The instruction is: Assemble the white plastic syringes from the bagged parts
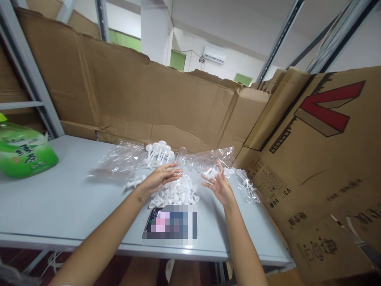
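Note:
A pile of small white plastic pieces [175, 193] lies on the grey table. My left hand [162, 176] is over its upper left part, fingers stretched out and slightly apart, holding nothing visible. To the right of the pile, my right hand [218, 184] has its fingers spread. White pieces [210, 172] show behind its fingers; whether they touch the hand I cannot tell. Farther back stand round-headed white pieces [160, 151] in a cluster. A phone [153, 222], partly blurred out, lies in front of the pile.
Clear plastic bags lie at the back left [119, 161] and back right [223, 155]. Another bag with white pieces [248, 186] rests by the cardboard box [321, 167]. A green bottle [26, 153] is at far left. Cardboard [166, 99] walls the table's back.

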`<act>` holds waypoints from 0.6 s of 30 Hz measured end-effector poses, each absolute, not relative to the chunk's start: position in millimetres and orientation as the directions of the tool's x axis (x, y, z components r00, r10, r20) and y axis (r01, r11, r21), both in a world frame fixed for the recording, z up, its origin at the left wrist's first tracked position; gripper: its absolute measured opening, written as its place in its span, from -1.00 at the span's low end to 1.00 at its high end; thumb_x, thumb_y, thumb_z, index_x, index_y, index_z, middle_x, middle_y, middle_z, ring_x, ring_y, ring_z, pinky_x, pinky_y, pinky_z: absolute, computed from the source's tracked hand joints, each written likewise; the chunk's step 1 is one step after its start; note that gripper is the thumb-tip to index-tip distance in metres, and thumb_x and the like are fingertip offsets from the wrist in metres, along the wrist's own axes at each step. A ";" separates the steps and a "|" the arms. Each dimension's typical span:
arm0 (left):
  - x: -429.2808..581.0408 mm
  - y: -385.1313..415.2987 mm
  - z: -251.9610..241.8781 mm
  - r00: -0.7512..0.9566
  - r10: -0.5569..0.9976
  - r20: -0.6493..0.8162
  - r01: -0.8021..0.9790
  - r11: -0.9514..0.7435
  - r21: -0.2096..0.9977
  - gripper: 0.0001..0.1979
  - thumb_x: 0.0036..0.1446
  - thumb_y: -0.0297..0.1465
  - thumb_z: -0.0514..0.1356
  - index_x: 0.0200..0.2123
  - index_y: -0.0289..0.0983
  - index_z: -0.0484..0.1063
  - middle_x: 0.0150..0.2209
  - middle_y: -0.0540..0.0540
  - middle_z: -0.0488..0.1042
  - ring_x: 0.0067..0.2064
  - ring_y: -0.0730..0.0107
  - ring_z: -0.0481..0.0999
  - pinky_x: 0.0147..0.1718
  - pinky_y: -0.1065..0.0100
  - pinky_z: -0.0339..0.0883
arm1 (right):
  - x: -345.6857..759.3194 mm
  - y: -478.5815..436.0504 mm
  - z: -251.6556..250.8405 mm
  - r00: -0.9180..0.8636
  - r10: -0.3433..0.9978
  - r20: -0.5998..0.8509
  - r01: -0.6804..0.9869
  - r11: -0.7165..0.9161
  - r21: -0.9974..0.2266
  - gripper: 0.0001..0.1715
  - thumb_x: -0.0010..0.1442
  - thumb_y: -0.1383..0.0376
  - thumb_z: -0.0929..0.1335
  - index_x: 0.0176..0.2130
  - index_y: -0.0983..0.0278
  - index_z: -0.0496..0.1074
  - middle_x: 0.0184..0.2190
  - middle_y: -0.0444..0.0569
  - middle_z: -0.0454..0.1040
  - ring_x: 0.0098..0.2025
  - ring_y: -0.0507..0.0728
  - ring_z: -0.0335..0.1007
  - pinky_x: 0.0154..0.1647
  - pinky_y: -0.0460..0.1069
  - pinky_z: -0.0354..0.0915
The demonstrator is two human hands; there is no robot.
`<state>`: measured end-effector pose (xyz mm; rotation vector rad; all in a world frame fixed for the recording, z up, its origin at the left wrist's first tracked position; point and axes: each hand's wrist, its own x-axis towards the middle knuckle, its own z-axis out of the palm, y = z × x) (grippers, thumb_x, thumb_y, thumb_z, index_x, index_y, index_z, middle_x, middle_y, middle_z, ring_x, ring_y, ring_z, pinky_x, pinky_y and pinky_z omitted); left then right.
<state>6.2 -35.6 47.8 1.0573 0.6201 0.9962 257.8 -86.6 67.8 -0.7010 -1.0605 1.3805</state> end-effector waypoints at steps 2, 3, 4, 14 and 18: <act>7.0 -37.4 47.1 0.551 0.835 0.020 -0.323 0.190 0.927 -0.62 -0.01 -0.42 0.23 -0.07 -0.32 0.33 -0.06 -0.23 0.44 -0.05 0.26 0.44 0.00 0.28 0.26 | 255.6 -87.5 67.6 -0.145 0.970 0.193 -0.435 0.113 -0.893 -0.19 0.04 0.12 0.35 0.17 -0.10 -0.10 -0.03 -0.12 0.39 -0.12 0.17 0.43 -0.21 0.12 0.38; 8.4 -38.3 46.1 0.590 0.806 0.039 -0.303 0.177 0.936 -0.64 -0.01 -0.41 0.23 -0.09 -0.34 0.37 -0.04 -0.24 0.43 -0.03 0.25 0.43 0.02 0.26 0.24 | 254.1 -87.8 67.0 -0.160 0.968 0.194 -0.443 0.105 -0.891 -0.20 0.04 0.13 0.35 0.17 -0.10 -0.08 -0.04 -0.12 0.40 -0.14 0.16 0.44 -0.22 0.12 0.39; 10.3 -39.2 44.8 0.614 0.787 0.067 -0.284 0.141 0.948 -0.66 -0.01 -0.39 0.23 -0.12 -0.35 0.40 -0.02 -0.24 0.42 -0.02 0.24 0.42 0.05 0.24 0.21 | 252.4 -87.8 66.0 -0.173 0.966 0.190 -0.452 0.094 -0.887 -0.21 0.04 0.14 0.35 0.17 -0.09 -0.07 -0.05 -0.12 0.41 -0.17 0.14 0.45 -0.23 0.12 0.39; 19.8 -44.7 41.0 0.634 0.761 0.135 -0.143 -0.056 0.988 -0.51 0.03 -0.24 0.18 0.05 -0.23 0.28 0.09 -0.21 0.29 -0.03 0.24 0.40 -0.06 0.17 0.26 | 243.2 -84.0 52.7 -0.159 0.972 0.171 -0.393 0.097 -0.915 -0.19 -0.05 0.33 0.42 0.15 0.08 0.09 -0.07 -0.03 0.43 -0.14 0.12 0.42 -0.24 -0.03 0.35; 19.1 -46.6 42.3 0.633 0.763 0.129 -0.187 -0.011 0.982 -0.50 0.00 -0.22 0.20 0.03 -0.22 0.29 0.13 -0.22 0.24 0.01 0.20 0.37 -0.05 0.16 0.25 | 243.8 -86.8 55.4 -0.196 0.959 0.207 -0.371 0.122 -0.920 -0.20 -0.01 0.33 0.39 0.15 0.00 0.06 0.06 -0.05 0.31 -0.06 0.13 0.35 -0.24 -0.01 0.36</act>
